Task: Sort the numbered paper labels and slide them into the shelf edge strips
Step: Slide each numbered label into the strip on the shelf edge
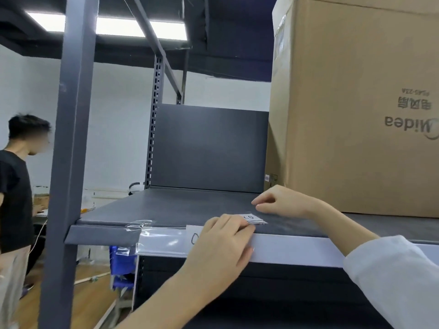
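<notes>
A small stack of white numbered paper labels (pixel 255 219) lies on the dark grey shelf (pixel 180 205) near its front edge. My left hand (pixel 221 241) covers the clear shelf edge strip (pixel 164 241), its fingers curled over the shelf lip and touching the stack. A label marked with a round digit (pixel 193 237) sits inside the strip, half hidden by that hand. My right hand (pixel 282 201) hovers just above and behind the stack, thumb and forefinger close together; nothing visible is between them.
A large cardboard box (pixel 356 110) stands on the shelf at the right, close behind my right hand. A grey upright post (pixel 71 138) rises at the left. Another person (pixel 16 198) stands at far left. A blue crate (pixel 122 267) sits below the shelf.
</notes>
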Demonstrator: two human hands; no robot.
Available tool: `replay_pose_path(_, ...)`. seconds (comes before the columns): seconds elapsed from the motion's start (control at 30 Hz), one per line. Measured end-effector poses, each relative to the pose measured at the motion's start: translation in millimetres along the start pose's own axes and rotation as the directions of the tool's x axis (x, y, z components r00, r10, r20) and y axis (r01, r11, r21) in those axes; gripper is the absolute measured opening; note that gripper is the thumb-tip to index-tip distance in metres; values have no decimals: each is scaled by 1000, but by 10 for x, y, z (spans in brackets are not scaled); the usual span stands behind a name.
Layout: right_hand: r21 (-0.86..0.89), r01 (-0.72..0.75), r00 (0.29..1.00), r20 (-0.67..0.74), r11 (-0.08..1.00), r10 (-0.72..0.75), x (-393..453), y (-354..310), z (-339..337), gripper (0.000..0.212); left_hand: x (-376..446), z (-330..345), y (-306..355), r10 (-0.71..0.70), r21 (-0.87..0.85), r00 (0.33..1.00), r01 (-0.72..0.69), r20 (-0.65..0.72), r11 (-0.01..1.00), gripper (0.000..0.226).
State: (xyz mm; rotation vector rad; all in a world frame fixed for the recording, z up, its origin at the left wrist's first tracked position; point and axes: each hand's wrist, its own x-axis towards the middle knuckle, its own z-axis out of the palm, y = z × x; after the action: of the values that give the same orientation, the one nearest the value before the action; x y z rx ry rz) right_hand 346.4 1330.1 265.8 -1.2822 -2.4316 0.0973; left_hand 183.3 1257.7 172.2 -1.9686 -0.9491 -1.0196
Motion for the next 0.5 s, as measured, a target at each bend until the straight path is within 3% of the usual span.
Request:
replay_pose_path(0.13,-30,63,989,134,998,-59,55,-19,62,42,11,64,-14,37,58,999,-35,-31,998,23)
replay_pose_path(0.23,-50,137,976,178,989,-126,117,-31,79,40,22,32,18,42,44,999,-41,-22,998,24)
replay_pose_path(0.4,15,217,967,132,976,-217,141,-79,60,30,-7,21,74,25,49,998,-22,-51,999,23)
replay_pose_path(0.5,14,227,967,116,974,-227,128,-95,28,34,-18,13,129,-53,36,999,53,-12,998,33)
